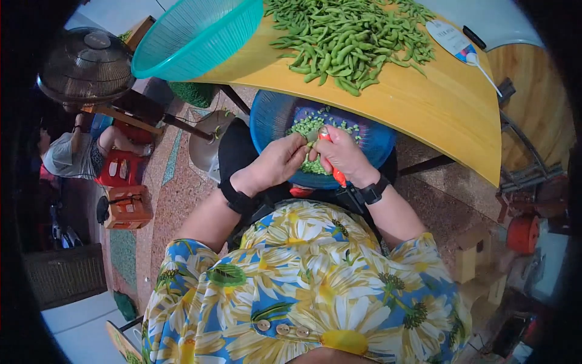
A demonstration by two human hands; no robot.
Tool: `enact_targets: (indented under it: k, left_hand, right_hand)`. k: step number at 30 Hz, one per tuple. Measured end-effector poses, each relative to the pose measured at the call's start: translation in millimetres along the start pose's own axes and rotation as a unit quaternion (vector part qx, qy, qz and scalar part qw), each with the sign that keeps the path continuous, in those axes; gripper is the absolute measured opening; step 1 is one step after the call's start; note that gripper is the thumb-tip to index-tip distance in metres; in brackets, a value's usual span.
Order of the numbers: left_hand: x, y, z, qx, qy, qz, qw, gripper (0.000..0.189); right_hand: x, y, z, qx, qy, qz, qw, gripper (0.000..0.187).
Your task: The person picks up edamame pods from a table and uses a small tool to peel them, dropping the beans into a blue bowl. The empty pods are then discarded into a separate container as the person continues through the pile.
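Above a blue plastic basket (381,146), both hands meet close together. My right hand (344,154) grips a small knife by its orange-red handle (338,174); a short metal blade (312,135) points towards the other hand. Between the fingers of my left hand (278,159) is a green bean pod (311,144), mostly hidden. Loose shelled green beans (313,167) lie in the basket below. On the yellow table (409,98) just beyond is a large heap of green soybean pods (350,43).
A teal plastic basket (200,41) tilts at the table's left end. A hand fan (450,40) lies right of the pods. To the left are an electric fan (88,63), a seated person (72,150) on a red stool (119,167), and an orange box (129,207).
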State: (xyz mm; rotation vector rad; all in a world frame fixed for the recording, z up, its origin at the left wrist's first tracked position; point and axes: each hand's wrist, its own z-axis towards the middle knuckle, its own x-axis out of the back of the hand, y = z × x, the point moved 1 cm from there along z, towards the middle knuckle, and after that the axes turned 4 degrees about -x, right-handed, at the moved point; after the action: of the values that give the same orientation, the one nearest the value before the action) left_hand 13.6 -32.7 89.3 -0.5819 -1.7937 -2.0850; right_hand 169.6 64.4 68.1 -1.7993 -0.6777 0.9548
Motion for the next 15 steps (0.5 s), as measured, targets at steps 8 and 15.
enact_targets:
  k: [8,15]
  left_hand:
    - [8,1,20,0.056,-0.014,-0.014,0.998,0.018]
    - [12,-5,36,0.103,-0.015,-0.131,0.986,0.022]
  right_hand:
    - [7,-9,0,0.006,0.003,0.054,0.999,0.007]
    - [20,-9,15,-0.002,0.011,0.037,0.999,0.012]
